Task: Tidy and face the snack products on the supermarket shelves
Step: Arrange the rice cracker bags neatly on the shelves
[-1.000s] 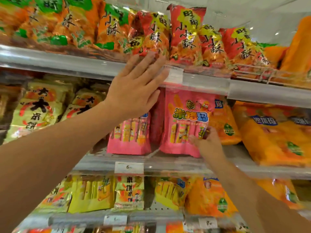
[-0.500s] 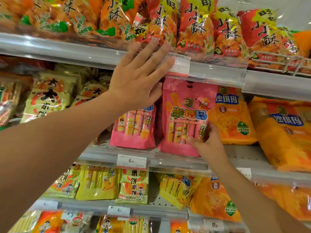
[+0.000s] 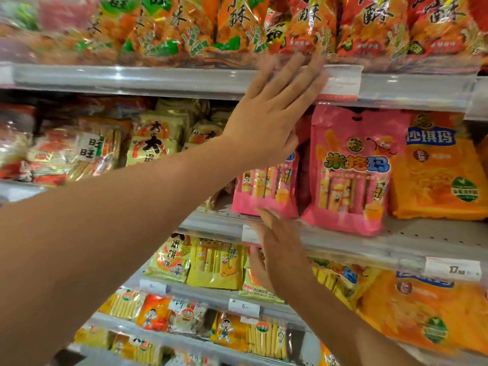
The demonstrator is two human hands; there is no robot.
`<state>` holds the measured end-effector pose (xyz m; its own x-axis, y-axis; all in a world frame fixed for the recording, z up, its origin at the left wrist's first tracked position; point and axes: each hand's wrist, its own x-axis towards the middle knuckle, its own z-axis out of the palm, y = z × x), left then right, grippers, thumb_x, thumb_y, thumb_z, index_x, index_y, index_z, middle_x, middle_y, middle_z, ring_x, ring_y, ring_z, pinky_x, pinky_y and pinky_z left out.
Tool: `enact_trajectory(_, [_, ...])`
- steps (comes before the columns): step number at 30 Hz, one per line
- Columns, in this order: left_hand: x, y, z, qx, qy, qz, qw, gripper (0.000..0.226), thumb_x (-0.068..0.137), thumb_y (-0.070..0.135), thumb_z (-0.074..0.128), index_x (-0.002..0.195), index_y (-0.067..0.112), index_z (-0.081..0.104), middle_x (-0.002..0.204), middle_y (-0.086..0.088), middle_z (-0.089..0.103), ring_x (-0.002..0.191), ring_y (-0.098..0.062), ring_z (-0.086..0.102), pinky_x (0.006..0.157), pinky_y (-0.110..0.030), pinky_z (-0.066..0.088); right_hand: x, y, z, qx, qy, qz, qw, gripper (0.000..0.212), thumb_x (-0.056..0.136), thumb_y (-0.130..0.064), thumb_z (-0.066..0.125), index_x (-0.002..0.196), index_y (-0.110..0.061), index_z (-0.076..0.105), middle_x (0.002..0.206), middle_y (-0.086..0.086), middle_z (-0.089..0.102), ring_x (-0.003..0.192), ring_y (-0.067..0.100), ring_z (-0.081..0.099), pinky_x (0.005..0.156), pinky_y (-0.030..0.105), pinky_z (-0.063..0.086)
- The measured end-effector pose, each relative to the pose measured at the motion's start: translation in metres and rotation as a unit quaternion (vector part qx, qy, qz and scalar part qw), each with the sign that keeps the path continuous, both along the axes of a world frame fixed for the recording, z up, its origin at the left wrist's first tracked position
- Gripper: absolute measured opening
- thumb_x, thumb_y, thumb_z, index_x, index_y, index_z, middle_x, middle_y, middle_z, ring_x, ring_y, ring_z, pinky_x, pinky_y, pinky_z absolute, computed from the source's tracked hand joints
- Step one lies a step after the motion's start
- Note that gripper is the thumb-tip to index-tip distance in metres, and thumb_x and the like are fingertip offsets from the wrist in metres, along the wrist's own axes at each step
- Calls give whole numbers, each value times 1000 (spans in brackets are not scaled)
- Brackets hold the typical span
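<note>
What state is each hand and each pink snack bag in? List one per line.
left hand: fingers straight, over the upper shelf edge
right hand: fingers straight, holding nothing, below the left pink bag
left pink bag: upright, top hidden by left hand
right pink bag: upright, front facing out

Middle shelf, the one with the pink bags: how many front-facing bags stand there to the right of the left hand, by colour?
Pink bags: 2, one partly behind the left hand, one in full view.
Orange bags: 1, cut by the frame edge.
Total: 3.
The right hand is open below the shelf edge, holding none.
</note>
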<state>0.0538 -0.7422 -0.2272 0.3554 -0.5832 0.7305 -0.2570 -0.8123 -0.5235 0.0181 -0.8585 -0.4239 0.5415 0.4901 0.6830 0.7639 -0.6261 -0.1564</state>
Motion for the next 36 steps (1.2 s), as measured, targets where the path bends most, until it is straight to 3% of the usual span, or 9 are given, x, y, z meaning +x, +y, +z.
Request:
enact_trajectory(6, [-38, 70, -55, -71, 130, -65, 987, 71, 80, 9, 50, 148, 2, 31, 157, -17, 23, 146, -31, 19, 117, -51, 19, 11, 33, -26, -64, 37, -64, 995, 54, 74, -14, 63, 128, -10, 61, 143, 7, 49, 131, 30, 45, 105, 46, 41])
enact_trajectory(9, [-57, 128, -106, -141, 208, -5, 968, 70, 85, 15, 51, 151, 11, 28, 160, -6, 19, 148, -19, 12, 120, -43, 13, 10, 37, -28, -89, 24, -114, 989, 54, 76, -17, 55, 129, -12, 60, 145, 5, 48, 134, 26, 36, 103, 48, 39])
enact_trajectory(12, [-70, 195, -151, -207, 276, 73, 936, 77, 85, 16, 58, 153, 19, 23, 161, 1, 10, 147, -13, 3, 120, -44, 11, 4, 50, -25, -108, 48, -199, 973, 54, 67, -17, 74, 120, -16, 64, 140, 4, 51, 131, 23, 31, 96, 53, 44])
enact_trajectory(17, [-77, 304, -205, -266, 333, 209, 880, 81, 88, 29, 49, 154, 26, 1, 162, -1, -7, 148, -21, -5, 115, -39, -6, -4, 74, -27, -98, 86, -294, 947, 46, 70, -16, 74, 115, -14, 64, 143, 9, 44, 132, 28, 29, 101, 55, 36])
enact_trajectory(22, [-82, 389, -213, -290, 340, 236, 863, 81, 82, 27, 48, 153, 25, 11, 163, -2, -4, 149, -27, 1, 119, -48, 12, -12, 91, -25, -126, 86, -359, 921, 45, 65, -11, 78, 106, -8, 62, 140, 18, 43, 131, 35, 32, 100, 58, 35])
enact_trajectory(26, [-82, 438, -213, -272, 336, 251, 866, 90, 83, 21, 51, 154, 25, -3, 154, 5, -31, 148, -25, -12, 119, -47, 9, -22, 121, -12, -73, 135, -414, 897, 47, 67, -15, 78, 111, -6, 62, 141, 15, 42, 131, 33, 34, 105, 53, 30])
enact_trajectory(29, [-81, 459, -206, -305, 325, 253, 859, 97, 80, 21, 53, 152, 27, -11, 157, -4, -30, 147, -30, -12, 117, -48, 10, -25, 171, 5, -24, 119, -365, 923, 54, 69, -13, 77, 119, -7, 58, 138, 13, 41, 128, 34, 36, 106, 55, 28])
enact_trajectory(32, [-81, 486, -206, -297, 320, 273, 857, 96, 79, 22, 51, 153, 24, -10, 159, -9, -21, 147, -28, -13, 119, -48, 7, -26, 250, 20, -23, 98, -232, 967, 55, 77, -16, 71, 128, -14, 52, 147, 7, 33, 137, 28, 24, 111, 52, 20])
enact_trajectory(36, [-88, 527, -217, -242, 349, 276, 862, 108, 74, 10, 47, 145, 32, -31, 154, 4, -34, 142, -18, -29, 118, -46, -4, -19, 361, 33, -50, 85, -82, 992, 54, 89, -26, 55, 141, -24, 42, 157, -4, 19, 144, 16, 7, 117, 44, 9])
